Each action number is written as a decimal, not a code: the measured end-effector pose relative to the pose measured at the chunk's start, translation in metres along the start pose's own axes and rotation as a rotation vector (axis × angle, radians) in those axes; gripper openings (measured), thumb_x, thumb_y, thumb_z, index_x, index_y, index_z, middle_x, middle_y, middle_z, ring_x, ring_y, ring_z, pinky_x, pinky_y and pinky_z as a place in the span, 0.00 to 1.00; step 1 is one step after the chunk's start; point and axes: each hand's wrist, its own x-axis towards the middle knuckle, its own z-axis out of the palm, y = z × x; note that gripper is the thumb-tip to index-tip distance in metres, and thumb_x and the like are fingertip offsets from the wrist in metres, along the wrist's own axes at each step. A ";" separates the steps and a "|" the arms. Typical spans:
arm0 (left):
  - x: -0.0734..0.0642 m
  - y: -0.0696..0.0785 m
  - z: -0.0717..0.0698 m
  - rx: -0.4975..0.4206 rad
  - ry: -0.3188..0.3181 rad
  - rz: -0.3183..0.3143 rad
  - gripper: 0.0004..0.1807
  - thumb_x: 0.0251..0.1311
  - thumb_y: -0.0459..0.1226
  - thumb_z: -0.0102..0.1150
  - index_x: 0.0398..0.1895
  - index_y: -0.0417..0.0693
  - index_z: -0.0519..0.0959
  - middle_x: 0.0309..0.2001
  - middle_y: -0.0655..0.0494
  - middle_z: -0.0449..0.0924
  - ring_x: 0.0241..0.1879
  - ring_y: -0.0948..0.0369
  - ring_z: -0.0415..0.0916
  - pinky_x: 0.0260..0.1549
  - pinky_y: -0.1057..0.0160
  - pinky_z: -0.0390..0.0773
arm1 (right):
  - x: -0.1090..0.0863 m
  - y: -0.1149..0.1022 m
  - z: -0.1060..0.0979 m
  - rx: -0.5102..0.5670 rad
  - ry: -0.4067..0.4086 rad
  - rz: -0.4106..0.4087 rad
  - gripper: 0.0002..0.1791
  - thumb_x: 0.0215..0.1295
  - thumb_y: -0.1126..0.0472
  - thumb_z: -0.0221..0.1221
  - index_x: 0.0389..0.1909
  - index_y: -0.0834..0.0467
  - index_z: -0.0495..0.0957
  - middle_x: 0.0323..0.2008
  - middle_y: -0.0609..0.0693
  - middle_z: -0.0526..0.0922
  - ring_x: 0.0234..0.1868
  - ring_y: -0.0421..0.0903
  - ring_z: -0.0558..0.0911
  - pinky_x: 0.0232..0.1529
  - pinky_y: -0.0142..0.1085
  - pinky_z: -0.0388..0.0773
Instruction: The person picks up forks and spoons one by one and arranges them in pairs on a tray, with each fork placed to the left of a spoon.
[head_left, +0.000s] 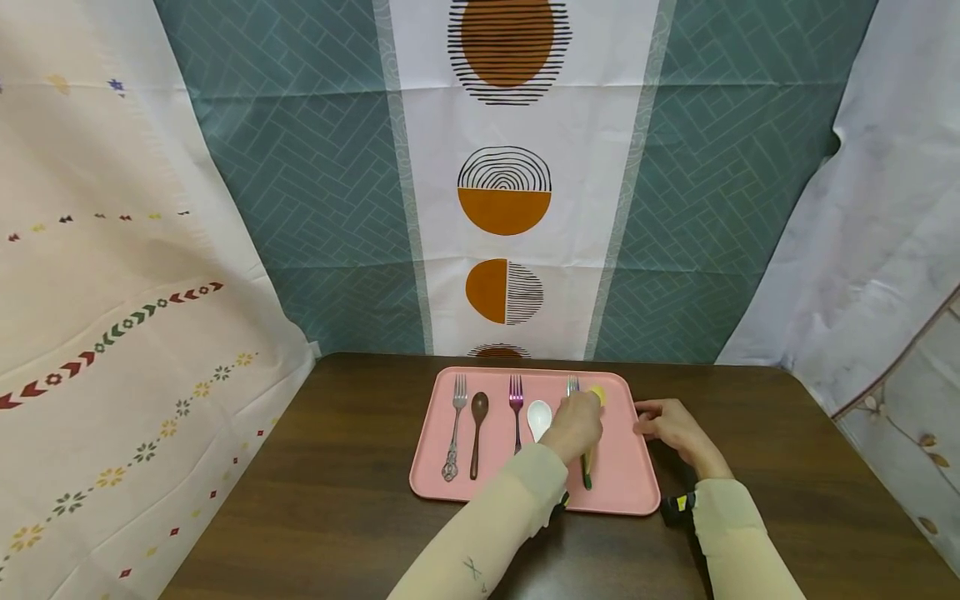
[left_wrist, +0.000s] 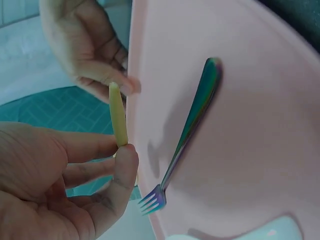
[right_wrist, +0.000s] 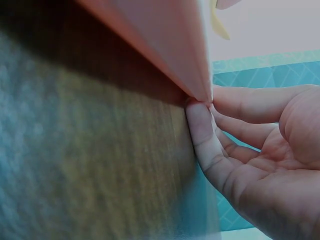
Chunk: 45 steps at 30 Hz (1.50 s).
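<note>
My left hand (head_left: 576,427) is over the right part of the pink tray (head_left: 622,492). Thumb and finger pinch the yellow handle of a spoon (left_wrist: 118,115); its rounded yellow end (head_left: 597,393) shows past the knuckles in the head view. Just beside it lies a rainbow-coloured fork (left_wrist: 192,117) on the tray, partly hidden by the hand in the head view. At the tray's right edge, my right hand (head_left: 675,429) grips the rim between thumb and finger, plain in the right wrist view (right_wrist: 250,145).
Further left on the tray lie a white spoon (head_left: 538,417), a purple fork (head_left: 516,396), a dark brown spoon (head_left: 478,408) and a silver fork (head_left: 459,400) with an ornate handle. The tray rests on a dark wooden table (head_left: 337,467), with patterned curtains (head_left: 322,208) behind.
</note>
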 end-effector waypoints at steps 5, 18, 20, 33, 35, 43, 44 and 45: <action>0.003 0.005 0.008 0.046 -0.006 -0.004 0.10 0.67 0.31 0.63 0.26 0.47 0.79 0.26 0.55 0.77 0.24 0.63 0.74 0.21 0.66 0.74 | 0.001 0.001 0.000 -0.009 0.006 -0.001 0.30 0.62 0.73 0.61 0.65 0.81 0.69 0.32 0.55 0.80 0.35 0.48 0.81 0.44 0.42 0.85; 0.008 0.011 0.025 0.105 0.028 -0.024 0.05 0.62 0.28 0.64 0.29 0.45 0.82 0.31 0.53 0.82 0.29 0.62 0.81 0.27 0.66 0.79 | 0.000 0.002 0.002 0.019 0.008 -0.026 0.30 0.60 0.74 0.61 0.63 0.82 0.70 0.32 0.54 0.80 0.33 0.46 0.80 0.39 0.36 0.84; 0.009 0.013 0.027 0.130 0.046 -0.013 0.03 0.62 0.29 0.65 0.31 0.44 0.83 0.32 0.52 0.84 0.32 0.61 0.83 0.28 0.65 0.80 | 0.000 0.002 0.002 0.017 0.010 -0.028 0.30 0.60 0.74 0.61 0.63 0.82 0.70 0.31 0.54 0.80 0.34 0.46 0.80 0.40 0.37 0.84; 0.011 0.017 0.035 0.168 0.071 -0.037 0.02 0.64 0.31 0.65 0.35 0.46 0.85 0.36 0.52 0.84 0.37 0.60 0.85 0.32 0.66 0.83 | 0.000 0.000 0.001 -0.009 0.015 -0.017 0.29 0.61 0.73 0.61 0.63 0.82 0.70 0.32 0.54 0.80 0.35 0.47 0.80 0.41 0.38 0.84; 0.011 0.017 0.035 0.163 0.066 -0.044 0.02 0.64 0.31 0.65 0.34 0.46 0.85 0.36 0.52 0.84 0.36 0.60 0.85 0.32 0.66 0.82 | 0.000 0.000 0.001 -0.009 0.014 -0.018 0.29 0.61 0.74 0.61 0.63 0.82 0.70 0.31 0.54 0.80 0.35 0.47 0.80 0.41 0.38 0.84; 0.013 0.016 0.035 0.146 0.055 -0.058 0.02 0.65 0.31 0.65 0.34 0.46 0.84 0.36 0.52 0.84 0.35 0.60 0.85 0.31 0.65 0.82 | 0.000 -0.001 0.001 -0.004 0.006 -0.023 0.29 0.61 0.74 0.61 0.63 0.82 0.70 0.31 0.53 0.80 0.35 0.46 0.81 0.41 0.38 0.84; 0.013 0.016 0.035 0.147 0.055 -0.056 0.02 0.66 0.32 0.65 0.34 0.46 0.84 0.36 0.52 0.84 0.35 0.60 0.85 0.31 0.65 0.82 | 0.000 0.000 0.001 -0.001 0.006 -0.023 0.29 0.61 0.74 0.61 0.63 0.82 0.70 0.31 0.53 0.80 0.35 0.46 0.81 0.41 0.38 0.84; 0.013 0.017 0.035 0.149 0.053 -0.053 0.02 0.66 0.32 0.65 0.34 0.46 0.84 0.36 0.52 0.84 0.35 0.60 0.85 0.31 0.65 0.82 | 0.000 0.000 0.001 0.000 0.005 -0.024 0.29 0.61 0.74 0.61 0.63 0.83 0.70 0.30 0.53 0.80 0.35 0.46 0.81 0.41 0.38 0.84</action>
